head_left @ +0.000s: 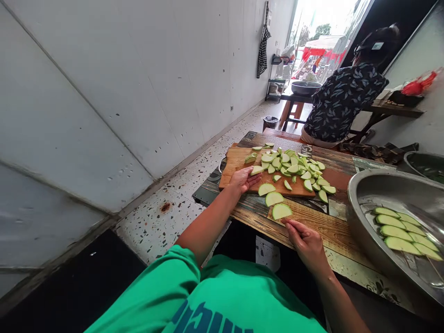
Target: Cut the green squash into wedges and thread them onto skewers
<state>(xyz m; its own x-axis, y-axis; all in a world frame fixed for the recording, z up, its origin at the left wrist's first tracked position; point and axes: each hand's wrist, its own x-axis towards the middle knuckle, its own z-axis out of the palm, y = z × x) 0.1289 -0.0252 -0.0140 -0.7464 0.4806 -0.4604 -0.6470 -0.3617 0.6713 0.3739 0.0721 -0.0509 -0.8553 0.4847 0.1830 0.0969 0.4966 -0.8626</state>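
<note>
At the table's (322,226) near edge: right hand (305,238) pinched closed, apparently on a stick hidden by three green-edged slices (281,211), likely to keep them in line. Left hand (243,180) grips another slice (256,170) by their far end. Metal bowl (354,199), holding rowed slices (391,231), blocks the right side. Farther: cutting board (231,170) under a loose pile (293,169), then a seated person (350,101).

Table (326,223): brown, black and grey planks; dark floral print (383,291) at the front edge. Cutting board (233,167), near left edge: orange-brown. Vegetable slices (294,169): pale green flesh, darker green rind. Basin (356,217), right edge: silver-grey. Wearer's shirt (243,282): green, dark blue lettering. Co-worker's shirt (343,101): black, blue-grey leaf print.
</note>
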